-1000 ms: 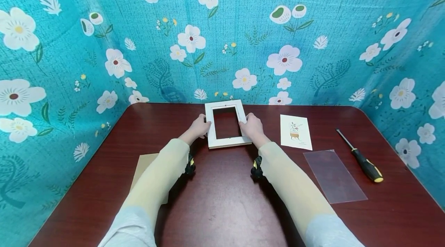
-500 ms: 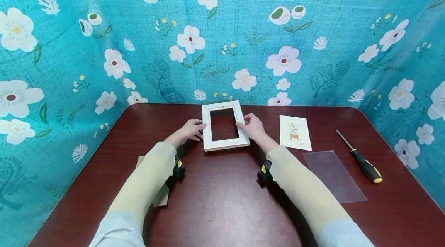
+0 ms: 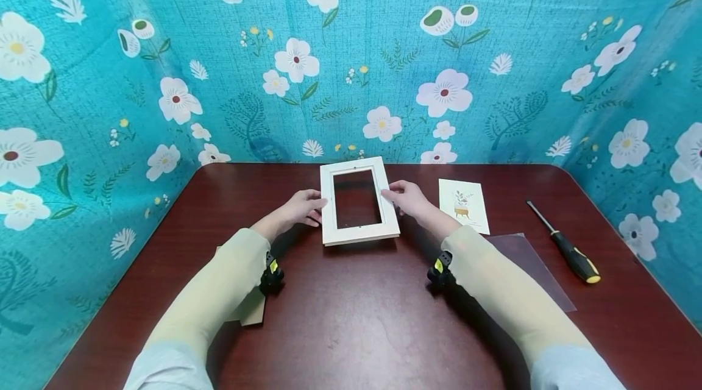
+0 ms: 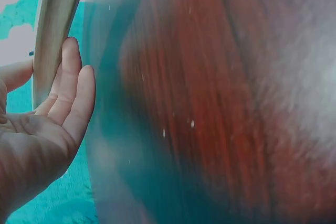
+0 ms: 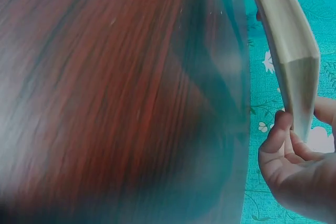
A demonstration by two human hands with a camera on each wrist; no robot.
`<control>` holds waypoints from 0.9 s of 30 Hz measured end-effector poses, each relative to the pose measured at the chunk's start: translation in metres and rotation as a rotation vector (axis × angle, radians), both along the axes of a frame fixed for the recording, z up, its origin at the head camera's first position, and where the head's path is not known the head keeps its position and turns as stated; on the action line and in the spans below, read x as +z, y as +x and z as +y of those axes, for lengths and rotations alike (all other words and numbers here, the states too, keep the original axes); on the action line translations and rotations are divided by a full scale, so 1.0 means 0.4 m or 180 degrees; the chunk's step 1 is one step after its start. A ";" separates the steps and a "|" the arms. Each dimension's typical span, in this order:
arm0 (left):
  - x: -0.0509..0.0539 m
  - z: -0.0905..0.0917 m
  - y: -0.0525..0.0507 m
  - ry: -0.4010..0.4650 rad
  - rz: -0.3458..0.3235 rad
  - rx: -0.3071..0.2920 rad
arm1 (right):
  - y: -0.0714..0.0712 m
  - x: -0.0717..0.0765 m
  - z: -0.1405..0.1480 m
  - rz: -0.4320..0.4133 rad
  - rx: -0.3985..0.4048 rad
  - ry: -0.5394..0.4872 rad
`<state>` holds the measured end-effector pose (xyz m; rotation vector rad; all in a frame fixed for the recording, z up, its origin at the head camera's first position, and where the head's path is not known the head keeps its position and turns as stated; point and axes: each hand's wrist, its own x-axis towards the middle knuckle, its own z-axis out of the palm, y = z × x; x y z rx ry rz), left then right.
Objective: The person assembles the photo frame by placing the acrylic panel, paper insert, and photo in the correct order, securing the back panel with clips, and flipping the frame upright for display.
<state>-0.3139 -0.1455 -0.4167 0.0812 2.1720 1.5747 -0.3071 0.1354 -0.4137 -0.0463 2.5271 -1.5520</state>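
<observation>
A white picture frame (image 3: 359, 233) with a bare opening is held up off the far middle of the table, and the table top shows through it. My left hand (image 3: 300, 207) grips its left side, thumb on the upper face and fingers along the edge and beneath. On the right side, my right hand (image 3: 410, 200) pinches the frame between thumb and fingers. The left wrist view shows the frame's side edge (image 4: 59, 24) between thumb and fingers. In the right wrist view a corner of the frame (image 5: 294, 40) sits tilted in the right hand's grip.
Right of the frame lies a card with a printed plant (image 3: 462, 207). A clear plastic sheet (image 3: 526, 262) is partly under the right forearm. A screwdriver (image 3: 570, 250) lies farther right. Brown board (image 3: 253, 311) shows beneath the left forearm. A flowered curtain (image 3: 351, 61) hangs behind the table.
The frame has shifted slightly toward me, and its near edge sits lower in view. Both forearms have spread outward. My left hand's grip has moved, with its fingers more spread.
</observation>
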 end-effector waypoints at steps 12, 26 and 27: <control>0.012 0.042 0.047 0.0142 -0.0092 -0.0282 | 0.059 0.028 0.069 0.0022 0.0422 0.0465; 0.016 0.088 0.096 0.0256 -0.0339 -0.0775 | 0.134 0.024 0.140 0.0107 0.0854 0.0696; 0.017 0.092 0.100 0.0258 -0.0351 -0.0819 | 0.139 0.022 0.144 0.0092 0.0863 0.0698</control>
